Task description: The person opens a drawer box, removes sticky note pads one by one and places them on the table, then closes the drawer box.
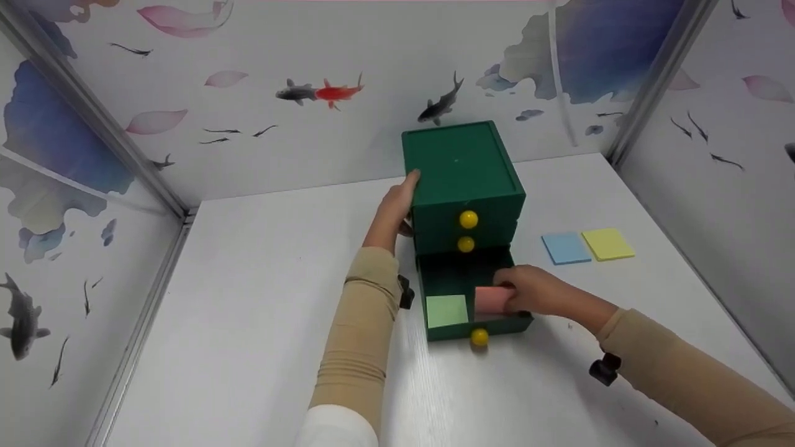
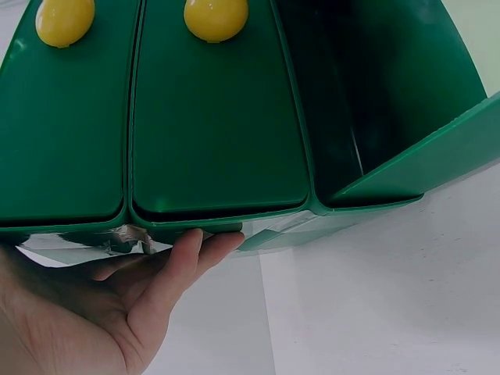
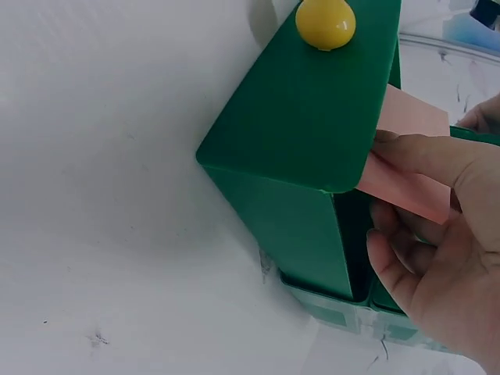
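1. right of the frame's middle, the right hand (image 1: 537,290) pinches a pink pad (image 1: 492,300) between thumb and fingers, at the pulled-out bottom drawer (image 1: 456,331) (whether the pad touches the bottom, i can't tell).
2. a pale green pad (image 1: 447,311) lies in the drawer's left part.
3. near the centre, the left hand (image 1: 395,202) rests its outstretched fingers against the green cabinet's (image 1: 456,162) left side.
4. at right, a blue pad (image 1: 566,248) lies just beside a yellow pad (image 1: 608,244).
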A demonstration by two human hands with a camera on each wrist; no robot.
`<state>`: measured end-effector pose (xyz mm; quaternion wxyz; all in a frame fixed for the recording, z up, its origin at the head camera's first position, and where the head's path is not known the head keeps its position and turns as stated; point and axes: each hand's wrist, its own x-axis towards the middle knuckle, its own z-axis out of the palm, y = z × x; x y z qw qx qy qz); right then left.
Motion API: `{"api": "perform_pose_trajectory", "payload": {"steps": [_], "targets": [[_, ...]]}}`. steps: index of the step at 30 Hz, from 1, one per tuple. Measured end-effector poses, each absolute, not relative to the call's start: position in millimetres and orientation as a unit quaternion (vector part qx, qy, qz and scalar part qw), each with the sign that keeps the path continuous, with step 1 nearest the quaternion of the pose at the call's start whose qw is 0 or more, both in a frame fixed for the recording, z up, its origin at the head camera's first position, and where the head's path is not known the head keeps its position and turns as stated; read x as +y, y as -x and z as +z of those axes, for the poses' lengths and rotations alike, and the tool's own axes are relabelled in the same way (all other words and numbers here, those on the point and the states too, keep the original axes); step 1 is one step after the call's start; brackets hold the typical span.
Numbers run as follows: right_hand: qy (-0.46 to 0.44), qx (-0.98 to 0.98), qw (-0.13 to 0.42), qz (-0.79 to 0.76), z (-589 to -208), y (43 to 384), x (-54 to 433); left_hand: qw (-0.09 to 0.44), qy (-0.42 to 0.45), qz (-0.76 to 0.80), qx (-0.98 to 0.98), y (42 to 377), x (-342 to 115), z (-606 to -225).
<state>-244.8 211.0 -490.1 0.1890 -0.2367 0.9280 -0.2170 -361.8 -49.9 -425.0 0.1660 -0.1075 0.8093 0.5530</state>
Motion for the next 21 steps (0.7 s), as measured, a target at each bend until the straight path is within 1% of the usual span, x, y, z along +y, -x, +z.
{"api": "perform_pose_trajectory", "payload": {"steps": [9,16,21], "targets": [[0.196,0.918,0.176,-0.296,-481.3,236.2,222.7,0.165,0.105,0.548,0.813,361.2,-50.2,-424.3],[0.216,0.918,0.135,-0.303,-470.7,234.0,237.8,0.155,0.1,0.545,0.818,360.4,-50.0,-423.6],[0.21,0.92,0.125,-0.305,-461.9,236.0,249.4,0.157,0.1,0.545,0.818,361.0,-49.9,-423.5]]}}
